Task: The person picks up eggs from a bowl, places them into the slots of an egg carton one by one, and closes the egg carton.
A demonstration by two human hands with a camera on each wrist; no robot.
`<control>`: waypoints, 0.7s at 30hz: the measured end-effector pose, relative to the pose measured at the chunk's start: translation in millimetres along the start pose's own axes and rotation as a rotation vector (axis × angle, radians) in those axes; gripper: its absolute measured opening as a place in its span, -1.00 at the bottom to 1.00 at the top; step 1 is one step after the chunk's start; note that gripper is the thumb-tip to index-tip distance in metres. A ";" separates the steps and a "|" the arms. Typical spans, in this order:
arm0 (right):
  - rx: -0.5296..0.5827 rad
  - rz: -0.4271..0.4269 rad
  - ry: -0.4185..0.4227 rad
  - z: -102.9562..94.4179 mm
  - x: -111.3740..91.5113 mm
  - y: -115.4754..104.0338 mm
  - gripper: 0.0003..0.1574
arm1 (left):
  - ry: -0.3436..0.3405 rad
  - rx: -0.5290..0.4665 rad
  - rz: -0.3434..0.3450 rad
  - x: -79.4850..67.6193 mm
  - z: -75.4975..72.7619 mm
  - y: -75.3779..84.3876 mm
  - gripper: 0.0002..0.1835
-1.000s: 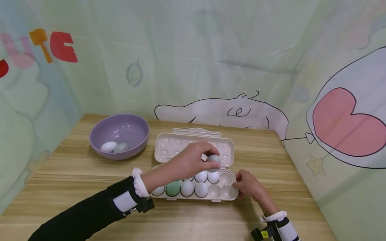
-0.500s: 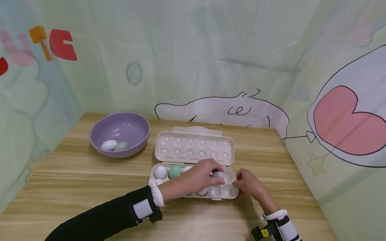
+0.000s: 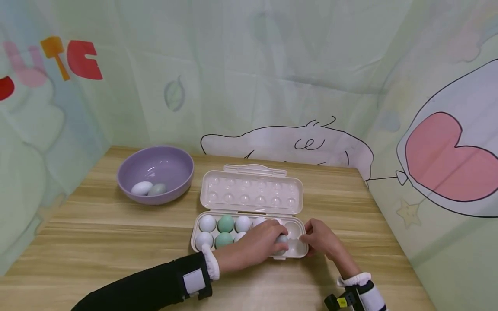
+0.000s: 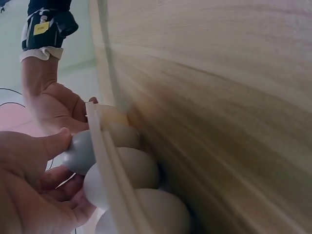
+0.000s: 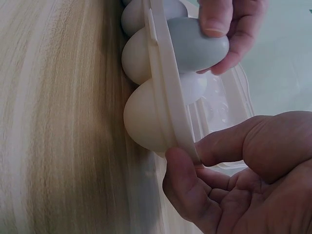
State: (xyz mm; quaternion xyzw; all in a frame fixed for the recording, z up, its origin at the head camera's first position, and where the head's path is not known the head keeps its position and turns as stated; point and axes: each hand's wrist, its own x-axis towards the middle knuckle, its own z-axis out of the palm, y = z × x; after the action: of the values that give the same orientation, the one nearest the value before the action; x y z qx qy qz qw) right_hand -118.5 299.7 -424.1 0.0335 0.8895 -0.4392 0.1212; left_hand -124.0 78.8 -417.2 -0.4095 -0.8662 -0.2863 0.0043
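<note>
My left hand (image 3: pixel 256 245) holds a pale grey-blue egg (image 5: pixel 197 45) between thumb and fingers, low in a front-row cup near the right end of a cream plastic egg carton (image 3: pixel 297 248). In the left wrist view the egg's lower part is hidden behind the carton's rim. My right hand (image 3: pixel 323 237) pinches the carton's right end, thumb and finger on its rim (image 5: pixel 170 83). White eggs (image 3: pixel 207 223) and two green eggs (image 3: pixel 225 223) sit in the cups to the left, some covered by my left hand. The two rightmost cups hold nothing.
The carton's clear-bumped lid (image 3: pixel 252 194) lies folded back behind it. At the left rear stands a purple bowl (image 3: pixel 180 183) with a white egg (image 3: pixel 142 188) and a grey-green egg (image 3: pixel 157 189). A printed cloth (image 3: pixel 272 77) hangs behind the wooden table (image 3: pixel 116 242).
My left hand has brought the grey-blue egg down from above the carton and toward the front row. My right hand stays at the carton's right end.
</note>
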 end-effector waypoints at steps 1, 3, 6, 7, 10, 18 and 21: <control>0.001 0.000 -0.001 0.0 0.0 0.2 -0.81 | -0.001 0.004 0.002 -0.3 1.4 -0.4 -0.71; 0.004 -0.002 -0.002 -0.1 0.2 0.6 -0.81 | 0.000 0.012 0.007 -1.0 3.5 -1.0 -0.71; 0.008 -0.003 -0.003 -0.2 0.2 1.0 -0.81 | 0.007 0.025 0.020 -1.2 6.6 -2.4 -0.71; 0.011 -0.002 -0.004 -0.2 0.3 1.0 -0.81 | 0.007 0.033 0.022 -1.3 7.6 -2.9 -0.71; 0.015 -0.001 -0.006 -0.3 -0.1 0.5 -0.81 | 0.000 0.060 0.031 -1.6 9.8 -3.3 -0.72; 0.016 0.006 -0.015 -0.8 -1.0 -1.5 -0.81 | 0.012 0.141 0.057 -1.8 12.5 -2.4 -0.77; 0.016 0.005 -0.022 -0.8 -1.5 -2.0 -0.81 | 0.016 0.164 0.059 -1.0 13.3 -2.4 -0.79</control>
State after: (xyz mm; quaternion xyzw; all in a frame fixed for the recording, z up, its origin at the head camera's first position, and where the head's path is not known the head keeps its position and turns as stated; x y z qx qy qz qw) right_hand -117.5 299.2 -421.7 0.0318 0.8844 -0.4466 0.1316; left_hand -122.0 83.5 -429.8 -0.4307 -0.8743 -0.2175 0.0529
